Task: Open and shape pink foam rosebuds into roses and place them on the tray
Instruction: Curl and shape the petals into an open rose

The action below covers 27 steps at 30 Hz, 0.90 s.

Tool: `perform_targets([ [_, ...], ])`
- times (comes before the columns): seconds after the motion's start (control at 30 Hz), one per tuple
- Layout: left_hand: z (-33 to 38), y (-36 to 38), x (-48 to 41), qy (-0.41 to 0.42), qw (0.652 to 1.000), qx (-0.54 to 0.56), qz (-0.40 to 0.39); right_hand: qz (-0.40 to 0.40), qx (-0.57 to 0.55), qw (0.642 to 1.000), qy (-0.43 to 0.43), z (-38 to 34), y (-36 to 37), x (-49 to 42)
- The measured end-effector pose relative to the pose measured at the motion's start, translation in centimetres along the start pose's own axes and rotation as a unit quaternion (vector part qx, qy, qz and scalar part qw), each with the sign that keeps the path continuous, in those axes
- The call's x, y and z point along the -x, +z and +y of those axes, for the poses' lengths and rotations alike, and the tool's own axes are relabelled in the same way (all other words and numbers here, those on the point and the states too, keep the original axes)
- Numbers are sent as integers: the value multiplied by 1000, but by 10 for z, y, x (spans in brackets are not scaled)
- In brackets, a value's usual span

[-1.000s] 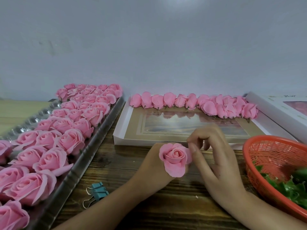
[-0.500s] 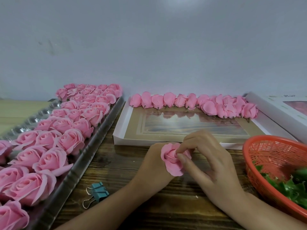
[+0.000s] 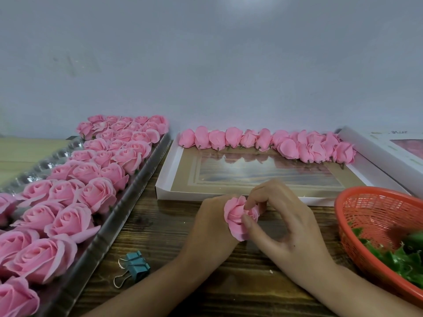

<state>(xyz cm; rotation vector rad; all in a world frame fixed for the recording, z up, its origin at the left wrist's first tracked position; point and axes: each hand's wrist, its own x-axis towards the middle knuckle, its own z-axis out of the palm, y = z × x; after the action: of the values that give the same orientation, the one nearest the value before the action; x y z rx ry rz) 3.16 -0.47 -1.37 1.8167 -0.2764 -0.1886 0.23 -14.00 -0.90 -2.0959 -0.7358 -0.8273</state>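
Note:
My left hand holds a pink foam rose from behind, just above the wooden table. My right hand pinches its petals between thumb and forefinger at the flower's right side. On the left, a long metal tray is filled with several opened pink roses. At the back of a shallow white box lies a row of closed pink rosebuds.
An orange plastic basket with green leaves stands at the right. A teal binder clip lies on the table near the tray's edge. A second white box sits at the far right. A grey wall closes the back.
My right thumb and forefinger have moved from the rose's right edge onto its petals and now pinch them. The rose has turned and tilted slightly in my left hand.

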Motion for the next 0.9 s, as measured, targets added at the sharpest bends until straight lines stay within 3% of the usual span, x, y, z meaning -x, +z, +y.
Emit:
perform_targets([
  [0.1,-5,-4,0,17,999,3,41,-2,3,1000,-6,-1,0,0],
  [0.2,-2,-4,3,42,999,-11,-20,-1,-4,1000,-6,0,0,1],
  [0.3,1,-6,2,70,997,-21,13,2,-7,1000,-6,0,0,1],
  [0.4,5,-5,4,73,997,-36,-16,7,-6,1000,-9,1,0,1],
  [0.5,7,-6,11,130,982,-118,74,11,2,1000,-16,0,1,1],
  [0.57,8,-5,13,150,976,-129,90,7,16,1000,-25,0,1,1],
  [0.63,2,-2,9,124,983,-109,84,-1,54,998,-43,0,0,1],
  [0.7,-2,-4,0,41,995,-88,31,-9,109,991,-74,1,-1,0],
  [0.77,-9,-2,-12,-5,992,-126,12,-20,145,984,-100,1,-1,-1],
  [0.9,-10,3,-17,3,984,-175,12,-42,129,987,-85,1,-2,0],
])
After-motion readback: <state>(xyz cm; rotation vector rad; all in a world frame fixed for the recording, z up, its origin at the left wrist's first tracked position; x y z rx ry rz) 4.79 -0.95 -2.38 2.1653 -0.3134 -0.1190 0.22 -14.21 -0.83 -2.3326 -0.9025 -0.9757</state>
